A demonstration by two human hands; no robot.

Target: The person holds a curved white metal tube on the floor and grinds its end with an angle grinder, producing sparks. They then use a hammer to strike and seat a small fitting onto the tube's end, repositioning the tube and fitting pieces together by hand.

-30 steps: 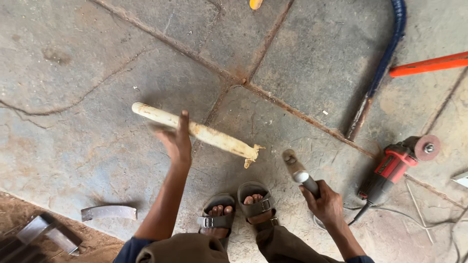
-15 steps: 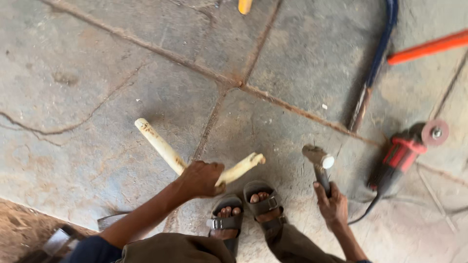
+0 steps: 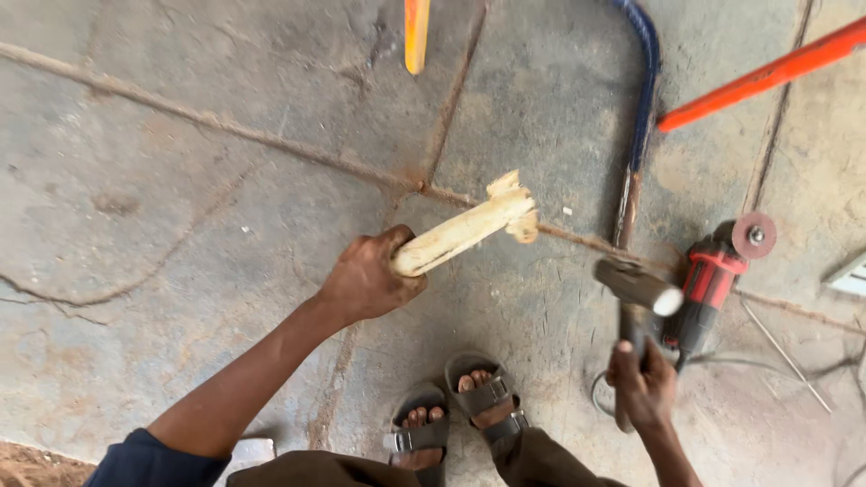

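My left hand (image 3: 365, 280) grips a pale wooden stick (image 3: 465, 230) near one end and holds it off the concrete floor, its splintered, broken end pointing up and right. My right hand (image 3: 642, 383) is closed round the handle of a hammer (image 3: 636, 289), whose metal head is raised just right of the stick's broken end. My two sandalled feet (image 3: 451, 415) stand on the floor between my hands.
A red angle grinder (image 3: 713, 284) with its disc and cable lies right of the hammer. A blue-framed hacksaw (image 3: 639, 117) lies beyond it, with an orange bar (image 3: 767, 72) at top right and an orange handle (image 3: 416, 34) at top centre. Cracks run across the concrete.
The stick lay flat on the floor; my left hand took hold of it and lifted it, swinging the broken end up. My right hand has raised the hammer.
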